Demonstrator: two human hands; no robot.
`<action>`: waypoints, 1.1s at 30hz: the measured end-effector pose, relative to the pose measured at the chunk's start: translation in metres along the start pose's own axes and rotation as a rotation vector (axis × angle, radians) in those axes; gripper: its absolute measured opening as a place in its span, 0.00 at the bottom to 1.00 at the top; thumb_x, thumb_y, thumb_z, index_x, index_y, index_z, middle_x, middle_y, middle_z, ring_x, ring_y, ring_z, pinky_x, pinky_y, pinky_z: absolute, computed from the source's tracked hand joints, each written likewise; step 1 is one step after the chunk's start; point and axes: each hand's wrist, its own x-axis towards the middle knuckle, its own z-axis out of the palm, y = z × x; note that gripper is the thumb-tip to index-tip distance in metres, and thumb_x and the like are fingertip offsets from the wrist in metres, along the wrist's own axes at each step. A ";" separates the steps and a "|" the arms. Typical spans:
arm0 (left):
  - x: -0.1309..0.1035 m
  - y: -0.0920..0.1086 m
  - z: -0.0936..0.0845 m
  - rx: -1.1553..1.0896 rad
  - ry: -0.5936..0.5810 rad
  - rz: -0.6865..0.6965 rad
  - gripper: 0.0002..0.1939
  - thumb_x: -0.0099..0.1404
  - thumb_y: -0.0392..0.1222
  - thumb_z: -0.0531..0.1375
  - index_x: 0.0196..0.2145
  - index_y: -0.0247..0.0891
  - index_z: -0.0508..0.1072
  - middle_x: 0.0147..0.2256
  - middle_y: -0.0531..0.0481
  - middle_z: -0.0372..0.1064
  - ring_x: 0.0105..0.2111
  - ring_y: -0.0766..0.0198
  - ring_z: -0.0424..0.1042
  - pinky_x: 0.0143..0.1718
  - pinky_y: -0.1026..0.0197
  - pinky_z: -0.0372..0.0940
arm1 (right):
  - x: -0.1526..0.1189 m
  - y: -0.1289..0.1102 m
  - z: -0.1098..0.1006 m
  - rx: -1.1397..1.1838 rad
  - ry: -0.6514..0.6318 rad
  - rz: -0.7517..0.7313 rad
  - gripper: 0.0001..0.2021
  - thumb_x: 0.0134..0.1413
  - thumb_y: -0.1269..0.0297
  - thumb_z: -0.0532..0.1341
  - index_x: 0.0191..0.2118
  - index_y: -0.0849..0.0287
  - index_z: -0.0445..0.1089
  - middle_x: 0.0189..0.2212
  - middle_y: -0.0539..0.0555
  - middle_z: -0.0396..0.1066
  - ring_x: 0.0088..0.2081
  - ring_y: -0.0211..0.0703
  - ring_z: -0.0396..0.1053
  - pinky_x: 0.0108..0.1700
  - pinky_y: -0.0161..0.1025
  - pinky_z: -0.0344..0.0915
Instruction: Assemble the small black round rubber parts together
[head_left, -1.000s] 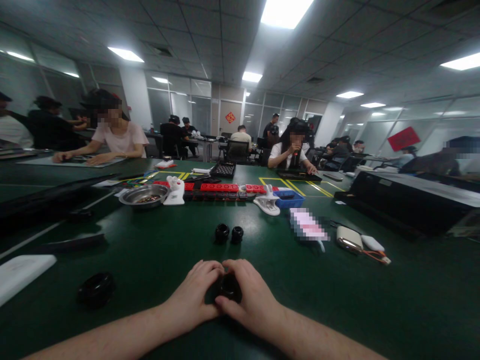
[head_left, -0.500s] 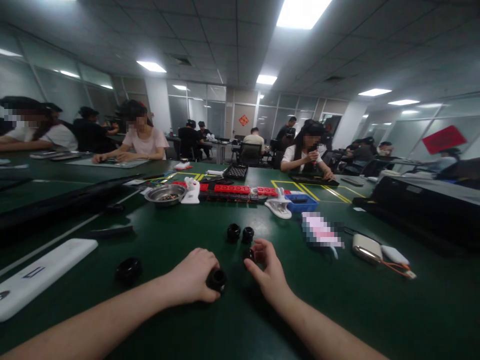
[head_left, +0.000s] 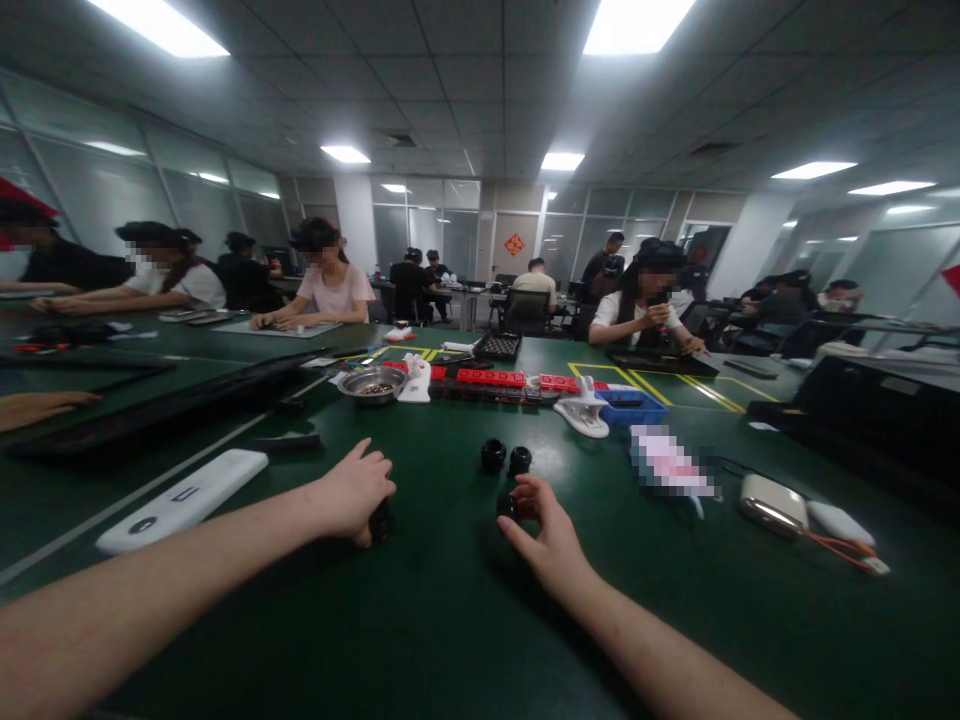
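Note:
My left hand is closed on a black round ring-like part, low over the green table. Its thumb is down by the part and the fingers curl over the top. My right hand pinches another black round part between thumb and fingertips, partly covered by them. Just beyond it, two more black ring-shaped parts stand side by side, one on the left and a slightly smaller one. The ring seen earlier at left is out of sight, probably behind my left hand or forearm.
A white long case lies at left near a black strip. Farther back are a metal bowl, white clamps, red strips and a blue tray. A beige device with cables lies right. People sit across the table.
My left hand has moved left, away from my right hand, with the black part in it. The view has turned to the left. My right hand keeps its part almost in place.

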 end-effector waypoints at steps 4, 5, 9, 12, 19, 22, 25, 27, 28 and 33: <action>-0.001 -0.004 -0.003 0.035 -0.015 -0.034 0.17 0.28 0.32 0.71 0.20 0.39 0.72 0.31 0.50 0.70 0.42 0.46 0.64 0.53 0.38 0.33 | -0.001 0.001 0.001 -0.028 -0.018 -0.026 0.21 0.46 0.67 0.60 0.48 0.57 0.56 0.37 0.53 0.64 0.38 0.44 0.66 0.43 0.45 0.64; -0.001 -0.005 -0.003 0.040 -0.020 -0.041 0.17 0.28 0.30 0.71 0.19 0.38 0.72 0.31 0.49 0.70 0.42 0.46 0.64 0.53 0.37 0.32 | -0.001 0.001 0.001 -0.032 -0.020 -0.030 0.21 0.46 0.67 0.60 0.48 0.57 0.56 0.37 0.53 0.64 0.38 0.44 0.66 0.43 0.45 0.64; -0.005 -0.001 -0.010 0.054 -0.028 -0.068 0.20 0.27 0.28 0.72 0.22 0.35 0.73 0.36 0.43 0.71 0.45 0.41 0.62 0.53 0.36 0.29 | 0.000 0.001 0.003 -0.036 -0.002 -0.023 0.21 0.45 0.65 0.60 0.47 0.57 0.57 0.36 0.53 0.64 0.36 0.44 0.67 0.41 0.45 0.65; -0.025 0.024 -0.022 0.040 0.029 -0.050 0.30 0.28 0.26 0.71 0.34 0.35 0.74 0.48 0.39 0.65 0.54 0.38 0.52 0.53 0.38 0.22 | 0.002 0.001 0.001 -0.031 0.042 -0.006 0.21 0.45 0.64 0.59 0.47 0.59 0.56 0.36 0.54 0.65 0.36 0.46 0.67 0.41 0.47 0.64; -0.057 0.123 -0.006 -0.444 0.008 0.759 0.16 0.59 0.37 0.57 0.46 0.42 0.68 0.46 0.45 0.68 0.44 0.52 0.67 0.48 0.55 0.58 | 0.020 -0.020 0.015 0.012 0.108 -0.011 0.25 0.47 0.61 0.58 0.50 0.59 0.48 0.37 0.56 0.64 0.38 0.45 0.67 0.42 0.45 0.64; -0.035 0.146 0.023 -0.522 0.041 0.808 0.17 0.62 0.37 0.54 0.49 0.39 0.66 0.51 0.41 0.63 0.50 0.47 0.61 0.51 0.50 0.54 | 0.029 -0.044 0.041 0.020 0.001 -0.038 0.26 0.47 0.65 0.58 0.52 0.59 0.47 0.39 0.56 0.64 0.35 0.41 0.67 0.38 0.41 0.66; -0.015 0.155 0.042 -0.691 0.080 0.809 0.16 0.64 0.40 0.53 0.50 0.45 0.65 0.52 0.49 0.61 0.53 0.48 0.57 0.53 0.49 0.53 | 0.035 -0.070 0.072 0.004 -0.179 -0.098 0.33 0.43 0.69 0.62 0.56 0.55 0.48 0.39 0.53 0.66 0.35 0.40 0.68 0.38 0.38 0.66; -0.009 0.155 0.048 -0.733 0.070 0.815 0.13 0.66 0.41 0.53 0.48 0.45 0.66 0.50 0.49 0.63 0.49 0.51 0.62 0.48 0.51 0.59 | 0.039 -0.081 0.091 -0.085 -0.322 -0.175 0.36 0.44 0.68 0.62 0.59 0.54 0.45 0.41 0.53 0.66 0.39 0.43 0.67 0.43 0.41 0.64; -0.008 0.154 0.049 -0.742 0.062 0.813 0.11 0.66 0.41 0.53 0.47 0.43 0.66 0.48 0.49 0.63 0.46 0.54 0.65 0.46 0.52 0.62 | 0.041 -0.085 0.099 -0.143 -0.375 -0.202 0.37 0.45 0.68 0.61 0.60 0.55 0.43 0.43 0.54 0.66 0.41 0.44 0.66 0.45 0.42 0.63; -0.015 0.149 0.059 -0.769 0.034 0.788 0.09 0.67 0.40 0.53 0.45 0.39 0.66 0.46 0.48 0.64 0.41 0.60 0.68 0.40 0.55 0.65 | 0.054 -0.082 0.129 -0.247 -0.453 -0.211 0.40 0.46 0.67 0.62 0.61 0.59 0.38 0.44 0.57 0.64 0.45 0.48 0.63 0.48 0.44 0.61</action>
